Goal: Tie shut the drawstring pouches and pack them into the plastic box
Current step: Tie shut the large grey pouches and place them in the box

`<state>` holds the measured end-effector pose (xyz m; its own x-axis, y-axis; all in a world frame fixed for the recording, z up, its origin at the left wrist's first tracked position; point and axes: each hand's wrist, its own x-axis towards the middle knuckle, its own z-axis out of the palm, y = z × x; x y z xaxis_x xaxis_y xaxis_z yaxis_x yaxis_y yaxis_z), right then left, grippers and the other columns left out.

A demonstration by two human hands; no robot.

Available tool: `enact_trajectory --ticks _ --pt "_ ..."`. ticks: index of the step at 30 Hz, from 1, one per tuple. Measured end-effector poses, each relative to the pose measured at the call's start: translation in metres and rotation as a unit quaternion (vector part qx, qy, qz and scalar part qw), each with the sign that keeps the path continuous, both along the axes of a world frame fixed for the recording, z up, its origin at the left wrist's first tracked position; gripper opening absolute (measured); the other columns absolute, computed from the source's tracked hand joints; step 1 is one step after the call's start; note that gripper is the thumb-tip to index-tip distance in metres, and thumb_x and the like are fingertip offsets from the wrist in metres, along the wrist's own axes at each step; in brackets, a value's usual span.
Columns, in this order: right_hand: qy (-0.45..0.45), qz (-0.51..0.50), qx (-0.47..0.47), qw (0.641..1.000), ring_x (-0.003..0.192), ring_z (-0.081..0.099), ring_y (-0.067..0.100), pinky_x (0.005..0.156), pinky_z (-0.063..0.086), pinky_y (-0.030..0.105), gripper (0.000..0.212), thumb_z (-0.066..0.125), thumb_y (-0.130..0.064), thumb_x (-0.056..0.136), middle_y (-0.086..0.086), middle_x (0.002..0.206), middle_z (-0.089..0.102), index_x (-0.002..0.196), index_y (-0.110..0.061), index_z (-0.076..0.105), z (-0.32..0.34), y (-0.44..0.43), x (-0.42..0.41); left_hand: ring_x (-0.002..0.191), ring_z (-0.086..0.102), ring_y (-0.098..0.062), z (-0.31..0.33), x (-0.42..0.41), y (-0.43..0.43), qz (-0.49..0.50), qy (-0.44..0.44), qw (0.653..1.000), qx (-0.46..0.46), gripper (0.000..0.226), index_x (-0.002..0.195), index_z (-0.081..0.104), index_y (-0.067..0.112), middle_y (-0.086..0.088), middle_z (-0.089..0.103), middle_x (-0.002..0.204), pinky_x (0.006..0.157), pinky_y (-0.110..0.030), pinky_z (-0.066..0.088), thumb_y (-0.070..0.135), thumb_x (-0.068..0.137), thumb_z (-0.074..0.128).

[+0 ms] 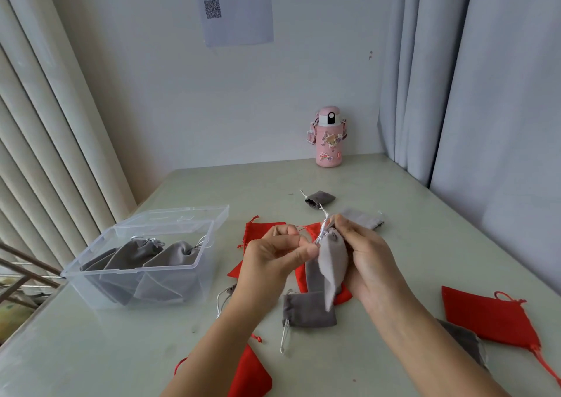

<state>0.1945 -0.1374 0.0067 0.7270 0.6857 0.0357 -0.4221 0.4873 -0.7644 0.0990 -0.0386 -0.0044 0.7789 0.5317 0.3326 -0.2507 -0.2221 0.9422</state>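
A light grey pouch (333,263) hangs above the table's middle, its neck gathered. My right hand (364,257) pinches that neck from the right. My left hand (273,254) pinches its silver drawstring (322,231) just left of the neck. At the left stands the clear plastic box (91,267), lid open behind it, with several grey pouches (151,260) inside. Loose on the table lie more pouches: grey (308,308), dark grey (320,198), red (490,317), red (258,229), red (252,375).
A pink water bottle (328,137) stands against the back wall. Curtains hang at the left and the right. The table's left edge runs just beside the box. A paper sheet with a QR code (233,8) is stuck on the wall.
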Motion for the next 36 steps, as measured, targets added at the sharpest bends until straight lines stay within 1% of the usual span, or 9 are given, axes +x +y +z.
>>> enact_trajectory --ticks 2,6,13,16,20,25,28,30,36 --pt "-0.085 -0.029 -0.001 0.996 0.061 0.058 0.012 0.061 0.050 0.022 0.022 0.060 -0.023 0.084 0.004 0.062 0.062 0.074 -0.003 0.061 -0.003 -0.001 0.006 0.073 0.055 -0.012 -0.003 0.000 0.003 -0.037 -0.018 0.997 -0.069 0.011 0.068 0.070 0.019 0.000 0.062 0.075 0.068 -0.023 0.045 0.030 0.070 0.072" --pt "-0.202 -0.037 -0.029 0.978 0.070 0.058 0.012 0.065 0.048 0.020 0.054 0.081 -0.064 0.049 0.003 0.073 0.065 0.073 -0.017 0.071 -0.009 -0.002 0.012 0.064 0.058 -0.016 -0.006 0.002 0.003 -0.038 -0.035 0.986 -0.156 0.009 0.069 0.069 0.019 -0.007 0.065 0.072 0.060 -0.025 0.048 0.028 0.068 0.072" --pt "-0.233 -0.038 -0.036 0.971 0.079 0.064 0.015 0.072 0.051 0.023 0.060 0.080 -0.068 0.050 0.006 0.079 0.070 0.078 -0.015 0.072 -0.014 0.002 0.012 0.064 0.065 -0.017 0.000 0.002 0.003 -0.044 -0.064 0.955 -0.287 0.015 0.080 0.061 0.009 -0.010 0.068 0.075 0.057 -0.024 0.053 0.006 0.070 0.071" --pt "-0.237 -0.043 -0.044 0.970 0.083 0.065 0.017 0.078 0.052 0.026 0.058 0.080 -0.066 0.053 0.009 0.083 0.071 0.081 -0.015 0.072 -0.017 0.002 0.013 0.068 0.065 -0.018 0.001 0.001 0.006 -0.065 -0.043 0.946 -0.315 0.018 0.082 0.062 0.012 -0.010 0.067 0.080 0.058 -0.026 0.052 0.006 0.070 0.074" --pt "-0.230 -0.044 -0.032 0.972 0.070 0.063 0.008 0.069 0.049 0.021 0.035 0.070 -0.042 0.070 0.001 0.072 0.068 0.078 -0.008 0.067 -0.014 0.000 0.014 0.066 0.064 -0.015 0.000 0.000 0.009 -0.106 -0.039 0.948 -0.296 0.021 0.089 0.061 0.008 -0.008 0.067 0.078 0.063 -0.024 0.052 0.003 0.071 0.070" --pt "-0.220 -0.076 -0.026 0.972 0.071 0.059 0.008 0.068 0.049 0.018 0.052 0.078 -0.059 0.058 0.002 0.074 0.065 0.076 -0.011 0.066 -0.012 -0.001 0.017 0.060 0.062 -0.011 0.001 -0.002 0.011 -0.145 -0.038 0.955 -0.256 0.022 0.089 0.063 0.005 -0.003 0.064 0.069 0.058 -0.018 0.050 -0.006 0.070 0.067" --pt "-0.217 -0.070 -0.024 0.973 0.064 0.057 0.004 0.066 0.046 0.019 0.021 0.060 -0.026 0.084 -0.005 0.065 0.063 0.075 -0.007 0.061 -0.011 -0.001 0.016 0.062 0.063 -0.009 0.003 -0.003 0.014 -0.147 -0.006 0.967 -0.206 0.023 0.087 0.065 0.008 -0.002 0.064 0.070 0.059 -0.016 0.049 -0.005 0.069 0.071" --pt "-0.218 -0.075 -0.030 0.972 0.061 0.058 0.002 0.062 0.046 0.015 0.020 0.051 -0.009 0.093 -0.007 0.062 0.063 0.076 -0.005 0.059 -0.011 0.000 0.014 0.062 0.061 -0.008 0.004 -0.005 0.016 -0.144 0.023 0.973 -0.178 0.023 0.089 0.061 0.008 -0.002 0.062 0.069 0.060 -0.015 0.048 -0.003 0.070 0.067" --pt "-0.243 -0.123 -0.062 0.960 0.064 0.059 0.003 0.064 0.048 0.015 0.020 0.052 -0.010 0.095 -0.007 0.064 0.065 0.078 -0.008 0.061 -0.013 0.000 0.012 0.061 0.060 -0.005 -0.001 -0.003 0.017 -0.109 0.034 0.981 -0.154 0.017 0.086 0.060 0.009 0.001 0.063 0.068 0.059 -0.013 0.046 0.001 0.072 0.068"
